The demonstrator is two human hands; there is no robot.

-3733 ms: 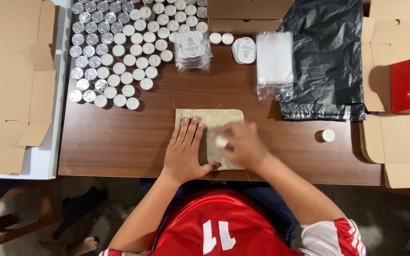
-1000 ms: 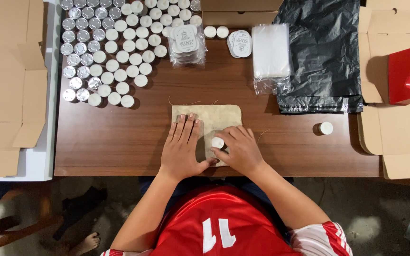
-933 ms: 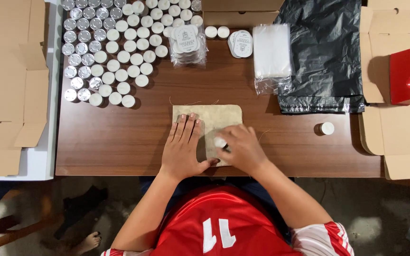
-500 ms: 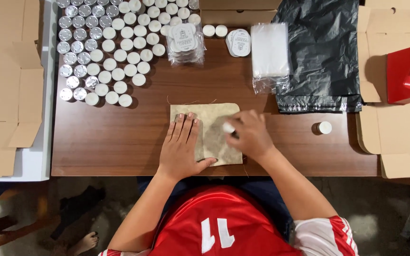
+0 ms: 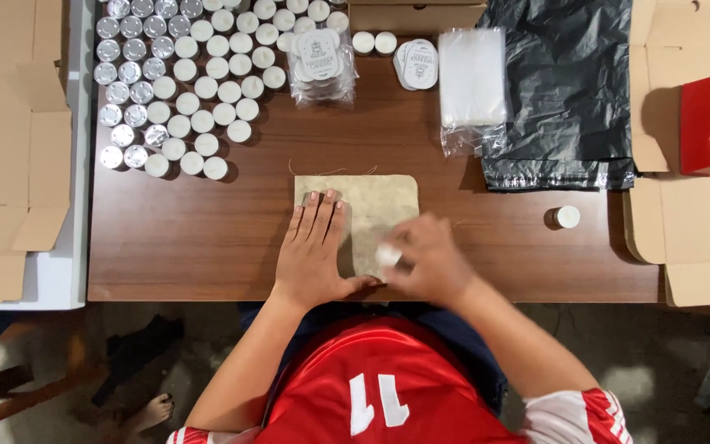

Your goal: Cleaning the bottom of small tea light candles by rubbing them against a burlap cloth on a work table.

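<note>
A small white round candle [image 5: 388, 255] sits on the near right part of a beige rectangular cloth pad [image 5: 375, 205] on the brown wooden tabletop [image 5: 207, 230], pinched in the blurred right hand [image 5: 425, 259]. The left hand [image 5: 314, 251] lies flat beside it, fingers spread wide, pressing the pad's left half.

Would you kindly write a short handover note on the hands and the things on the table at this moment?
Left hand: flat, pressing the beige cloth on the wooden table.
Right hand: blurred, holds a small white piece on the cloth's near edge.
Rows of white candles stand far left; one lone candle sits right.
Done and left: not readable here.
</note>
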